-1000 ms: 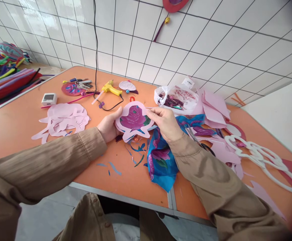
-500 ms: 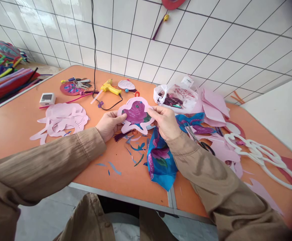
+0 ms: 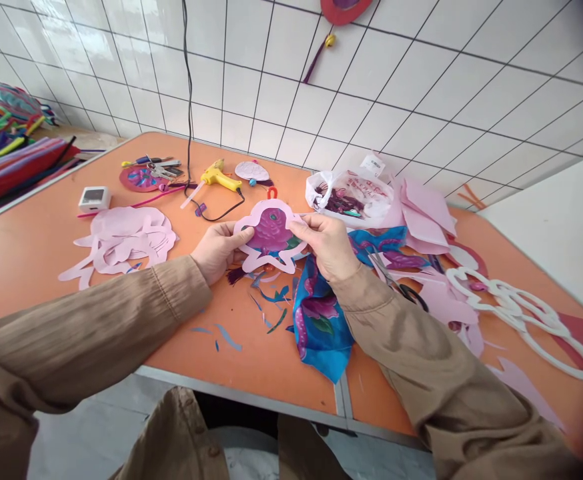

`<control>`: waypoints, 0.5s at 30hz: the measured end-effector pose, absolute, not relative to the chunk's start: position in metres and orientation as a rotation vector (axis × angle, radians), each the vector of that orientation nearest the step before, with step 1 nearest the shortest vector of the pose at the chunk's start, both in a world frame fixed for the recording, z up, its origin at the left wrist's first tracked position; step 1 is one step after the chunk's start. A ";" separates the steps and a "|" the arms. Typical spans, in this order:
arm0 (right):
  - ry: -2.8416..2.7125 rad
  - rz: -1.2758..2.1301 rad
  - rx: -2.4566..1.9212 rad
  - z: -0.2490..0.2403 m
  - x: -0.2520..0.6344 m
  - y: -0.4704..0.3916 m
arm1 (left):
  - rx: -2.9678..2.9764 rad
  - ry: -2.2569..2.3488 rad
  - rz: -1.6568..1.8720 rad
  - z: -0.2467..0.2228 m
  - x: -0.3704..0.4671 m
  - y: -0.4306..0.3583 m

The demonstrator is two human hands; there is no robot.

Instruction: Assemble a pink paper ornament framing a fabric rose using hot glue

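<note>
A pink paper cutout frame (image 3: 271, 261) with purple floral fabric in its opening is held up between both hands. My left hand (image 3: 220, 248) pinches its left edge, thumb on the front. The right edge is gripped by my right hand (image 3: 327, 245), its thumb also on the front. A red loop shows above the cutout, and a dark tassel (image 3: 235, 275) lies below it on the left. Blue floral fabric (image 3: 325, 327) lies beside my right hand, with fabric scraps (image 3: 274, 300) under the cutout. Scissors (image 3: 411, 295) rest near my right forearm.
On the orange table (image 3: 181, 340) are a yellow glue gun (image 3: 219, 177) with its cord, pink cutouts (image 3: 129, 243), a small white box (image 3: 95, 198), keys (image 3: 164, 168), a plastic bag (image 3: 371, 200), folded pink sheets (image 3: 426, 213) and white rings (image 3: 536, 313).
The cutout has tilted to face the camera more squarely, its lower edge slightly lower. Both hands keep their hold and have barely shifted.
</note>
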State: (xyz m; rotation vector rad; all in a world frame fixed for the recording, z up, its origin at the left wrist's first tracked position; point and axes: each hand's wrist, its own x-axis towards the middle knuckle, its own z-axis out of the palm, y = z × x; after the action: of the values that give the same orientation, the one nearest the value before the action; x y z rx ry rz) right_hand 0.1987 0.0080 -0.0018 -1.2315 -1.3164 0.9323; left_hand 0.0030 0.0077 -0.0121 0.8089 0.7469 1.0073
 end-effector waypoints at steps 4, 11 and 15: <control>-1.324 0.907 -1.235 -0.003 0.199 0.009 | 0.818 0.761 1.002 -0.011 0.004 0.007; -1.322 0.913 -1.243 -0.003 0.197 0.007 | 0.772 0.849 1.042 -0.007 0.007 0.007; -1.306 0.945 -1.241 -0.002 0.196 0.006 | 0.772 0.868 1.062 -0.006 0.009 0.007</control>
State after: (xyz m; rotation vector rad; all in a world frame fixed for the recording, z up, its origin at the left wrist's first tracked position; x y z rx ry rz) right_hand 0.1963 0.0061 -0.0017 -1.2414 -1.3060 0.9450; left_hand 0.0086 0.0072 -0.0062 0.7715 0.8683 1.0618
